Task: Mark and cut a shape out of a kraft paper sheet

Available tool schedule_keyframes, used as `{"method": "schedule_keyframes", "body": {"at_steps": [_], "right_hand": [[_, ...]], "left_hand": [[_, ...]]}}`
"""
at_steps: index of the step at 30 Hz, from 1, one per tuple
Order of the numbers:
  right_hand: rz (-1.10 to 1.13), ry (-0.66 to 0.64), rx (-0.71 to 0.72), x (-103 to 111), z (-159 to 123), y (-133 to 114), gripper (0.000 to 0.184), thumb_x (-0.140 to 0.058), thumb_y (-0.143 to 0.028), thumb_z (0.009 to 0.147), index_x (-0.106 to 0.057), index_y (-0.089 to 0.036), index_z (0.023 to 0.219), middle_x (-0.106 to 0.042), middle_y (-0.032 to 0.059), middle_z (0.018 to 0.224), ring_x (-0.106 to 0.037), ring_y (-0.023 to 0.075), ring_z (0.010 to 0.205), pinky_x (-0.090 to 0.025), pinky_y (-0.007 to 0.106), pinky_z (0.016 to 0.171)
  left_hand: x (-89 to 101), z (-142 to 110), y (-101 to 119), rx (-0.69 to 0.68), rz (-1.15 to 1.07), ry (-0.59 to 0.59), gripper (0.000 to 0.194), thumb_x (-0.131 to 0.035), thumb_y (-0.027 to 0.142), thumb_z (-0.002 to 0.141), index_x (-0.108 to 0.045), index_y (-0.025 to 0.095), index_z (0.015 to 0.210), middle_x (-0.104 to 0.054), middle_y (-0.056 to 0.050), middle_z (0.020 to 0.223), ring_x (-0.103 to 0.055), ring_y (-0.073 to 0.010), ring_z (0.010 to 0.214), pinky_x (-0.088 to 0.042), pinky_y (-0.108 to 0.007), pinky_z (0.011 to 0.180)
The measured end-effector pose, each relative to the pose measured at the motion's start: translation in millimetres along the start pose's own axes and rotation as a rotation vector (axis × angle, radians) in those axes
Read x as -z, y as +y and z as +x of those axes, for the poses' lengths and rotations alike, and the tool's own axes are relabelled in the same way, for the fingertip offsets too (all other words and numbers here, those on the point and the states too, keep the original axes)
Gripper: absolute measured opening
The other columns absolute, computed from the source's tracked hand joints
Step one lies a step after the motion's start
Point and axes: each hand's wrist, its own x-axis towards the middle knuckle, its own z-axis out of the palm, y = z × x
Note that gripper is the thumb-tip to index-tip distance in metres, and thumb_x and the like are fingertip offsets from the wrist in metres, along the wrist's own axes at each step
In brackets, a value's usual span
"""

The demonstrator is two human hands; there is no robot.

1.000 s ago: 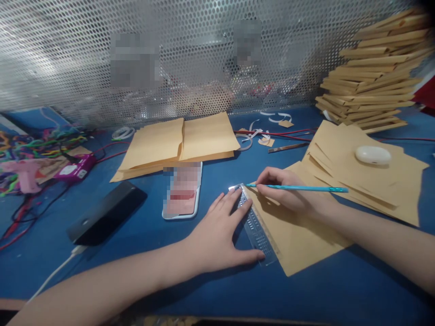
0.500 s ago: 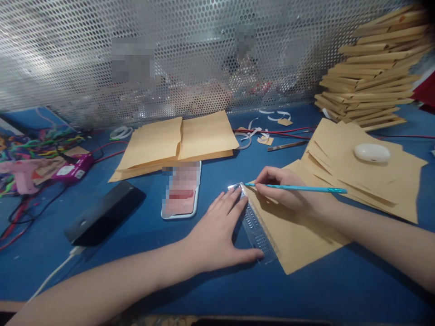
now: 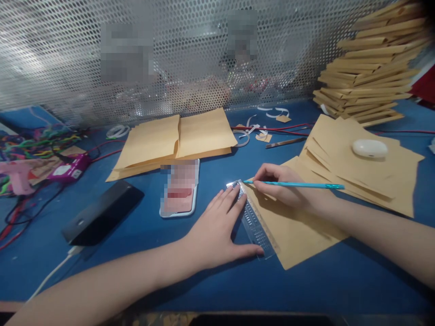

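Note:
My left hand (image 3: 219, 228) lies with its fingers spread, pressing on a clear plastic ruler (image 3: 253, 222). The ruler slants along the left edge of a sheet of brown paper (image 3: 292, 240). In my right hand (image 3: 285, 188) is a turquoise pencil (image 3: 302, 184), pinched between thumb and fingers. Its tip points left, by the upper end of the ruler at the paper's corner; whether it touches the paper I cannot tell. The heel of my right hand rests over the brown sheet.
Left of my hands are a phone (image 3: 180, 194), a black power bank (image 3: 103, 213) with a white cable, and a pink glue gun (image 3: 20, 174). Folded brown papers (image 3: 204, 133) lie behind. A white earbud case (image 3: 369, 148) sits on more sheets, before a tall stack (image 3: 367, 74).
The whole view has shifted slightly. Both hands, the ruler and the pencil keep nearly the same places against the paper.

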Motion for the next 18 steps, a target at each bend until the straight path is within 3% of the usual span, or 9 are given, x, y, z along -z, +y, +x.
{"method": "schedule_keyframes", "body": {"at_steps": [18], "right_hand": [[-0.009,-0.017,-0.02,2.2,-1.7,-6.2,0.012,-0.057,-0.033,0.083,-0.055,-0.023,0.076,-0.063,0.0006,0.072,-0.053,0.0144,0.061,-0.039,0.027,0.051]], "left_hand": [[1.8,-0.6,0.5,-0.002,-0.001,-0.003,0.105,-0.046,0.082,0.073,-0.018,0.016,0.15,-0.01,-0.013,0.156,-0.008,-0.0322,0.143,-0.015,-0.053,0.116]]}}
